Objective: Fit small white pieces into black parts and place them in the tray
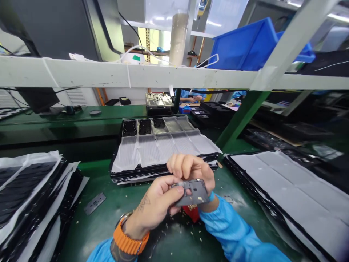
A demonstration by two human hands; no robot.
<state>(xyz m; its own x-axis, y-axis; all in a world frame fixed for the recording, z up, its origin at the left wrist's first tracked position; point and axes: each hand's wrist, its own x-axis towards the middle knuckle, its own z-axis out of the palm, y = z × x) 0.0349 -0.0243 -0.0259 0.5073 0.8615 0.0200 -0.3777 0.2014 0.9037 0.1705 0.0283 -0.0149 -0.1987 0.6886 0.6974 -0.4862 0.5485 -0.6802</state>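
My left hand [160, 198], with an orange watch band at the wrist, grips a grey flat part [197, 191] with cut-outs, its thumb on the face. Just behind the part's upper edge is my right hand [192, 167], fingers curled; whether they pinch anything is too small to tell. Beneath the hands lies a red object [193, 214] with small pale pieces, more of them scattered around on the green table [109, 233]. A similar grey part [95, 203] lies on the table to the left.
A stack of lined trays [163, 145] stands ahead, several black parts in its back row. More tray stacks stand at left [32, 203] and right [294, 189]. A white shelf beam [152, 76] crosses above, carrying a blue bin [242, 47]. Another person's hands [195, 98] show far back.
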